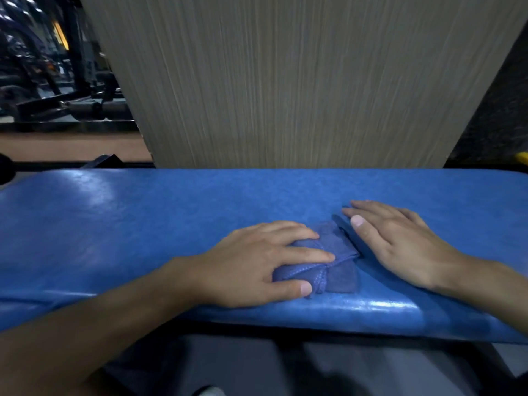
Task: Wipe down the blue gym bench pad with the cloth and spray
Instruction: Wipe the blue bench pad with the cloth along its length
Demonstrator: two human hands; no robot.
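Note:
The blue gym bench pad runs across the view from left to right. A folded blue cloth lies on it near the front edge. My left hand rests on the cloth's left part, fingers spread over it and thumb at its front corner. My right hand lies flat on the pad just right of the cloth, fingers straight, its thumb close to the cloth's edge. No spray bottle shows in the view.
A tall wood-grain panel stands right behind the pad. Dark gym machines fill the back left. A yellow object peeks in at the right edge. Grey floor shows below the pad's front edge.

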